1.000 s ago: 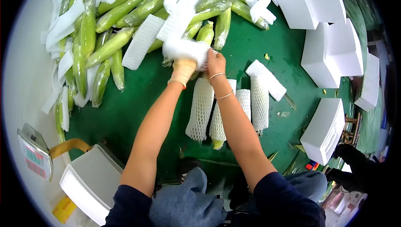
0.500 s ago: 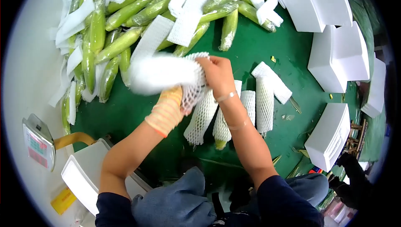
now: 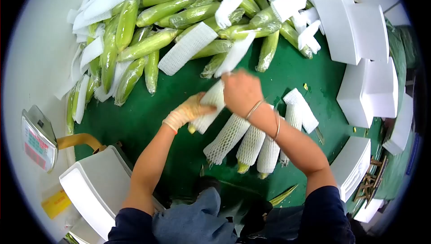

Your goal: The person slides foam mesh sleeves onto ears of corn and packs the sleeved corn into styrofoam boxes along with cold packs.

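Observation:
My left hand [image 3: 193, 109], in a pale striped glove, is wrapped round an ear of corn in a white foam net sleeve [image 3: 210, 108]. The ear is tilted, and its yellowish-green tip [image 3: 192, 128] shows at the lower end. Slightly blurred, my right hand [image 3: 243, 92] is closed at the sleeve's upper end and hides part of it. Right beside it lie several sleeved ears of corn [image 3: 228, 138] on the green table [image 3: 175, 163]. One more foam net sleeve [image 3: 306, 116] rests slanted across the farther ears.
A heap of film-wrapped corn ears [image 3: 150, 45] mixed with loose foam sleeves [image 3: 187, 49] fills the far side. White foam boxes [image 3: 357, 92] line the right edge. To the left are a scale display [image 3: 38, 143] and a white box [image 3: 96, 181].
The sleeve, bunched and blurred before, now lies stretched along the ear in my left hand. My right hand has moved to its upper end. The view has shifted slightly.

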The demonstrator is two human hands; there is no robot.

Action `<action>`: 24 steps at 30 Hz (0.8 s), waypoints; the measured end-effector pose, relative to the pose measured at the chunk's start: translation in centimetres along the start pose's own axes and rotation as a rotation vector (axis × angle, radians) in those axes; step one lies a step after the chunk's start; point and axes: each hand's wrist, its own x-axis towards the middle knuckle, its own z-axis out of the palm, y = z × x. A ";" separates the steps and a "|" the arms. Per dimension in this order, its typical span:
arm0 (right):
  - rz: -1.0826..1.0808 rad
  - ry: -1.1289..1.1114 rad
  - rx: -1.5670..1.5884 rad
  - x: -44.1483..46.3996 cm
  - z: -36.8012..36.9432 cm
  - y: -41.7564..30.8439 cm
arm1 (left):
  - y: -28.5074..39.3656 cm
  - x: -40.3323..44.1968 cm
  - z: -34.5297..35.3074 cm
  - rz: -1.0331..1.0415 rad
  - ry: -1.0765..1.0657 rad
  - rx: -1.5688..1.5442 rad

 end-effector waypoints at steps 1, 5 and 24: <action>-0.068 0.293 -0.045 1.7 -0.5 0.6 | 3.1 -2.2 0.4 0.068 -0.033 0.221; -0.639 0.459 -0.400 7.8 2.2 5.2 | 2.5 -2.6 2.2 -0.061 -0.172 0.477; 0.246 0.390 1.784 3.8 8.8 3.5 | 9.8 1.7 1.2 0.470 0.106 -0.247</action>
